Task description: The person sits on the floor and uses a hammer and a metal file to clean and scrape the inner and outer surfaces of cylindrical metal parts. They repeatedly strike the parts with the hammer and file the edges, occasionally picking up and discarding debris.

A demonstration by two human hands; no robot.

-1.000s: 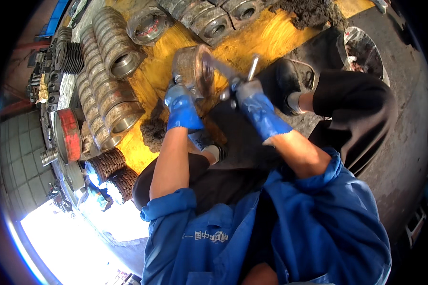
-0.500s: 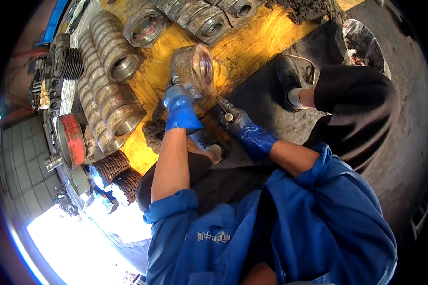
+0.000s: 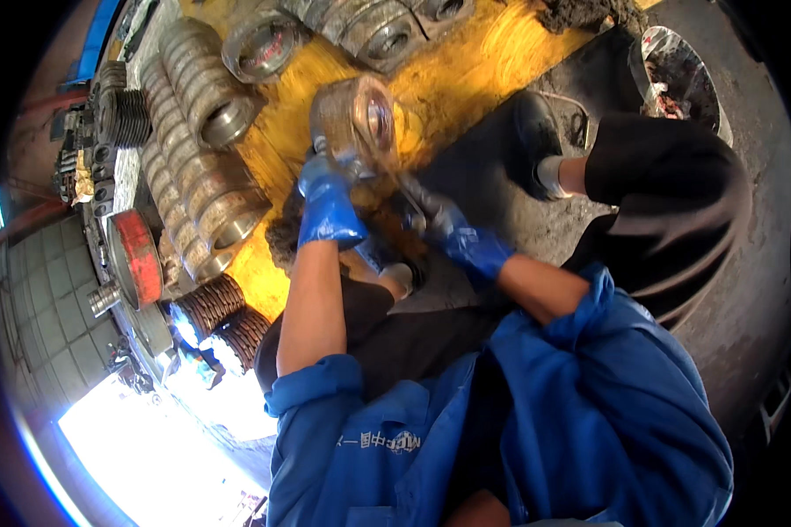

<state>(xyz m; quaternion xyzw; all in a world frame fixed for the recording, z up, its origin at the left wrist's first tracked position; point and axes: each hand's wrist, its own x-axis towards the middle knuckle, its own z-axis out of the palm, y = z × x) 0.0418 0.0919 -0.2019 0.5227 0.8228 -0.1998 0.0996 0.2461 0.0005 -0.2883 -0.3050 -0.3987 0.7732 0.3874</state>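
My left hand [image 3: 329, 200], in a blue glove, is closed on the near lower edge of a thick, greasy metal ring [image 3: 336, 112]. The ring stands on its side, and its round bore faces right. Just to the right and below is my right hand [image 3: 462, 239], in a blue glove with dark, dirty fingers. Those fingers are wrapped round a slim tool with a round metal end [image 3: 417, 223]. Its tip points toward the ring's lower right edge, but blur hides whether the two touch.
Rows of stacked metal rings [image 3: 206, 171] lie left on a yellow surface [image 3: 448, 79]. Further rings [image 3: 387, 39] lie at the far side, beside a dark, matted heap [image 3: 589, 13]. A lined bin [image 3: 677, 75] stands far right. A red-rimmed disc [image 3: 136, 259] is at left.
My right hand and its tool have shifted slightly and are now smeared by motion. The ring and my left hand sit a little further left in view. My left hand keeps its grip.
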